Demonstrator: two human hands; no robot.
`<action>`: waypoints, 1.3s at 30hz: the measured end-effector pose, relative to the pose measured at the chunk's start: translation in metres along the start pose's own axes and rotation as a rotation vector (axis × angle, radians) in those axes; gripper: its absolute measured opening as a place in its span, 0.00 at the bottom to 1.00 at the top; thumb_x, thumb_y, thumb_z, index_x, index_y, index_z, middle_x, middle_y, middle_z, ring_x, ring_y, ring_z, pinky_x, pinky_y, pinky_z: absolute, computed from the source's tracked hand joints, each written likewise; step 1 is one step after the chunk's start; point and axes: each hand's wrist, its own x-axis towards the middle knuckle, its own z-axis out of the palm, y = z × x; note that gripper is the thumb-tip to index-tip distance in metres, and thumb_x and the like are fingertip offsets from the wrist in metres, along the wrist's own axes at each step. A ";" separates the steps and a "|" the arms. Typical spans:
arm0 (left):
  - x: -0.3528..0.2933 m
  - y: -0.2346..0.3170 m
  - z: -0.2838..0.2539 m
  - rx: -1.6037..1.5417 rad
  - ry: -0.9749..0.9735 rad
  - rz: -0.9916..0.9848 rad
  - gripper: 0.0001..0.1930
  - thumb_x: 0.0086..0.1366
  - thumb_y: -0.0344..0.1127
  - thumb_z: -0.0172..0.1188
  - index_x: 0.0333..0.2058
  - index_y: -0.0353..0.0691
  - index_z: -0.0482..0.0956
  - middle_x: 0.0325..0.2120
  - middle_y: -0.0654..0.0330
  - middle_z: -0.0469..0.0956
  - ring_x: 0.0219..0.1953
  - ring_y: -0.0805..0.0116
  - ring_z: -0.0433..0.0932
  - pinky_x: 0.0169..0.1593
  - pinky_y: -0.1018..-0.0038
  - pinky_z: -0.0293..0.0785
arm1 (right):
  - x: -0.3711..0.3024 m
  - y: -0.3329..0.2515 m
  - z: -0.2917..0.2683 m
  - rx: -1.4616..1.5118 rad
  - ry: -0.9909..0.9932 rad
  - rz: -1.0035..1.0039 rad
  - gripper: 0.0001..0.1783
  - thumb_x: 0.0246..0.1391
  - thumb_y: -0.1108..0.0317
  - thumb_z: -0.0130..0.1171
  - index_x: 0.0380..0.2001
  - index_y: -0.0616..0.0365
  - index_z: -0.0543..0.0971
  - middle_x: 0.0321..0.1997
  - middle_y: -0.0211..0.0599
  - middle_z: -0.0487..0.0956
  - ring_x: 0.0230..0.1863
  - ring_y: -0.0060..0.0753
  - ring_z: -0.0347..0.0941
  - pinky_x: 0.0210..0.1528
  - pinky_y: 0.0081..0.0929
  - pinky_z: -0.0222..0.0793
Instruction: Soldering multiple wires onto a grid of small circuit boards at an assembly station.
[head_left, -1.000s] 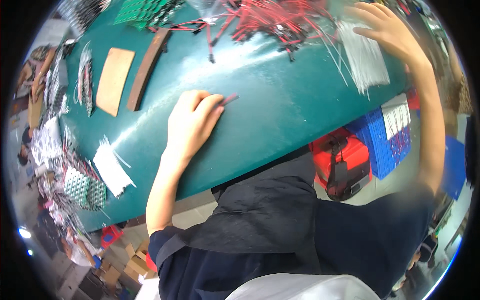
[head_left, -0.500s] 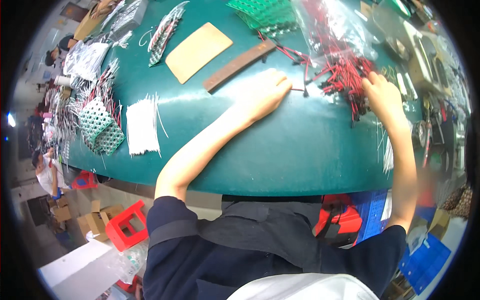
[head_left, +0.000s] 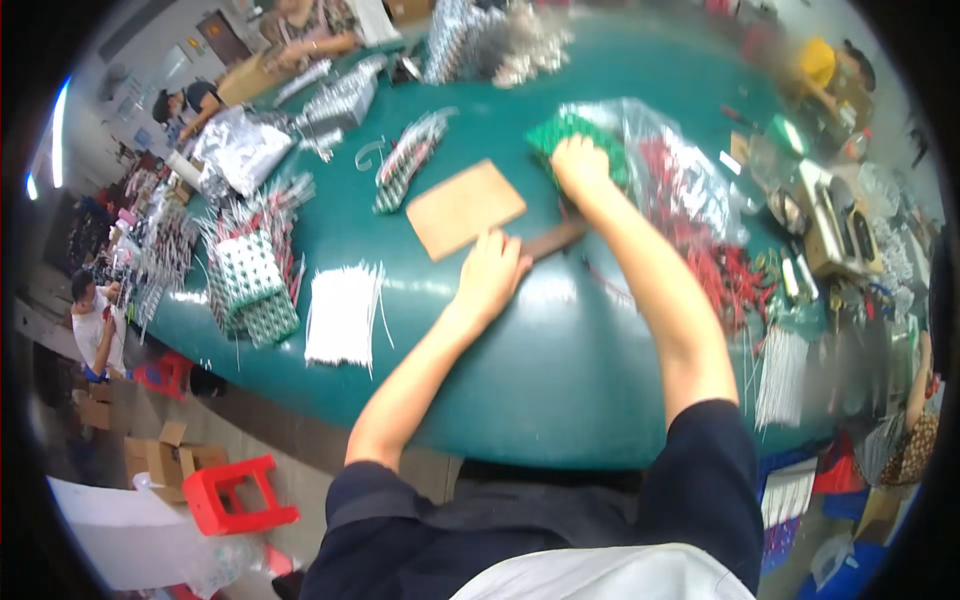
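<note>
My left hand (head_left: 491, 272) is closed, resting over the left end of a brown bar (head_left: 553, 240). What its fingers hold, if anything, is hidden. A tan rectangular board (head_left: 466, 208) lies just beyond that hand. Farther out, my right hand (head_left: 581, 168) has its fingers curled on a stack of green circuit board panels (head_left: 550, 135). Beside the stack is a clear plastic bag (head_left: 640, 125) with red wires in it. A loose heap of red wires (head_left: 735, 285) with dark ends spreads to the right of my right forearm.
A bundle of white wires (head_left: 342, 316) lies at the left, next to wired green-and-white panels (head_left: 250, 280). More white wires (head_left: 780, 375) are at the right edge. Bagged parts stand at the far left. Other people sit around the table. A red stool (head_left: 240, 495) is on the floor.
My right hand has left the red wire heap and reached left and away to the green panels. My left hand has moved from a red wire onto the bar. The view has tilted up.
</note>
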 end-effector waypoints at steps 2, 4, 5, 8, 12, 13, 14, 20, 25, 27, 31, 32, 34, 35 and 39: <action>-0.023 -0.009 -0.014 0.002 -0.038 -0.075 0.14 0.56 0.39 0.64 0.36 0.37 0.74 0.35 0.53 0.71 0.41 0.53 0.71 0.44 0.63 0.72 | 0.001 -0.016 -0.030 0.168 0.021 -0.075 0.12 0.49 0.71 0.50 0.26 0.63 0.83 0.27 0.47 0.82 0.33 0.48 0.80 0.35 0.42 0.77; -0.030 -0.013 -0.028 0.021 -0.026 -0.107 0.14 0.55 0.38 0.64 0.37 0.38 0.75 0.36 0.53 0.71 0.41 0.53 0.71 0.44 0.63 0.72 | -0.005 -0.008 -0.051 -0.005 0.275 -0.202 0.06 0.44 0.70 0.53 0.22 0.59 0.78 0.22 0.40 0.80 0.25 0.38 0.79 0.26 0.31 0.76; -0.031 -0.017 -0.033 0.030 -0.051 -0.152 0.14 0.55 0.38 0.64 0.38 0.38 0.75 0.36 0.54 0.71 0.41 0.53 0.71 0.44 0.63 0.71 | -0.007 -0.003 -0.063 -0.060 0.372 -0.191 0.04 0.42 0.70 0.54 0.20 0.57 0.76 0.21 0.37 0.79 0.23 0.34 0.79 0.23 0.27 0.74; -0.037 -0.032 -0.038 0.048 0.018 -0.189 0.13 0.56 0.36 0.63 0.38 0.39 0.76 0.36 0.54 0.72 0.41 0.53 0.72 0.43 0.62 0.71 | -0.055 -0.001 -0.180 0.032 0.474 -0.320 0.03 0.41 0.71 0.55 0.20 0.55 0.71 0.16 0.29 0.74 0.19 0.26 0.76 0.17 0.23 0.69; -0.028 -0.034 -0.061 -0.062 0.201 -0.288 0.11 0.57 0.32 0.60 0.39 0.40 0.78 0.35 0.51 0.72 0.40 0.50 0.72 0.43 0.60 0.71 | -0.175 -0.042 -0.250 -0.081 0.241 -0.395 0.07 0.35 0.73 0.55 0.23 0.61 0.75 0.16 0.29 0.69 0.16 0.27 0.69 0.15 0.25 0.63; -0.023 -0.032 -0.068 -0.084 0.265 -0.225 0.11 0.58 0.32 0.59 0.40 0.39 0.78 0.35 0.50 0.72 0.39 0.48 0.72 0.43 0.59 0.71 | -0.211 -0.064 -0.244 -0.093 0.093 -0.346 0.06 0.34 0.72 0.55 0.20 0.62 0.75 0.16 0.30 0.69 0.17 0.27 0.69 0.14 0.25 0.63; -0.012 -0.037 -0.058 -0.196 0.232 -0.261 0.10 0.58 0.31 0.59 0.40 0.39 0.78 0.34 0.49 0.73 0.38 0.47 0.73 0.43 0.59 0.70 | -0.213 -0.079 -0.230 0.079 -0.076 -0.361 0.05 0.35 0.71 0.56 0.18 0.62 0.74 0.16 0.30 0.68 0.17 0.26 0.70 0.14 0.24 0.64; -0.014 0.035 -0.118 -0.402 0.212 -0.259 0.07 0.62 0.28 0.59 0.39 0.36 0.80 0.36 0.56 0.77 0.32 0.68 0.77 0.37 0.75 0.74 | -0.222 -0.070 -0.246 0.585 -0.443 -0.366 0.13 0.52 0.58 0.57 0.26 0.58 0.77 0.24 0.41 0.80 0.26 0.45 0.80 0.25 0.39 0.75; -0.064 0.103 -0.112 -0.290 -0.232 -0.106 0.26 0.55 0.39 0.67 0.51 0.38 0.73 0.46 0.52 0.73 0.48 0.53 0.73 0.52 0.62 0.69 | -0.213 0.035 -0.162 0.317 -0.443 0.183 0.11 0.52 0.62 0.58 0.30 0.60 0.79 0.35 0.48 0.80 0.38 0.51 0.79 0.35 0.44 0.76; -0.076 0.134 -0.094 -0.248 -0.344 -0.048 0.35 0.51 0.46 0.68 0.56 0.40 0.69 0.54 0.48 0.67 0.56 0.49 0.67 0.58 0.58 0.63 | -0.233 0.042 -0.133 0.289 -0.367 0.259 0.17 0.54 0.56 0.59 0.32 0.62 0.77 0.35 0.47 0.79 0.37 0.52 0.78 0.37 0.46 0.75; -0.097 0.126 -0.088 -0.356 -0.564 0.109 0.33 0.51 0.38 0.64 0.57 0.42 0.68 0.62 0.51 0.61 0.66 0.51 0.57 0.66 0.53 0.53 | -0.266 0.023 -0.146 0.361 -0.400 0.198 0.13 0.51 0.59 0.59 0.28 0.59 0.74 0.30 0.44 0.77 0.32 0.50 0.77 0.32 0.43 0.73; -0.096 0.114 -0.098 -0.517 -0.682 0.201 0.31 0.50 0.33 0.60 0.57 0.43 0.68 0.63 0.53 0.60 0.68 0.53 0.55 0.67 0.52 0.50 | -0.276 0.018 -0.160 0.468 -0.423 0.228 0.12 0.50 0.60 0.60 0.26 0.58 0.73 0.27 0.42 0.76 0.30 0.48 0.76 0.30 0.42 0.71; -0.098 0.090 -0.115 -0.783 -0.812 0.206 0.26 0.43 0.24 0.50 0.45 0.44 0.77 0.59 0.58 0.68 0.67 0.56 0.59 0.69 0.50 0.45 | -0.294 0.009 -0.189 0.729 -0.412 0.294 0.14 0.49 0.63 0.62 0.21 0.58 0.69 0.22 0.37 0.71 0.23 0.42 0.71 0.26 0.39 0.66; -0.101 0.074 -0.115 -0.850 -0.816 0.238 0.23 0.42 0.23 0.49 0.40 0.43 0.78 0.56 0.58 0.72 0.66 0.56 0.61 0.69 0.50 0.45 | -0.301 0.001 -0.203 0.832 -0.368 0.334 0.13 0.47 0.67 0.63 0.21 0.58 0.69 0.21 0.36 0.69 0.21 0.37 0.69 0.25 0.34 0.65; -0.109 0.082 -0.121 -0.802 -0.396 0.057 0.18 0.43 0.21 0.59 0.35 0.44 0.83 0.41 0.56 0.76 0.46 0.58 0.74 0.54 0.60 0.68 | -0.315 -0.030 -0.238 1.120 -0.309 0.242 0.12 0.41 0.74 0.66 0.20 0.56 0.69 0.20 0.33 0.67 0.19 0.31 0.68 0.22 0.28 0.65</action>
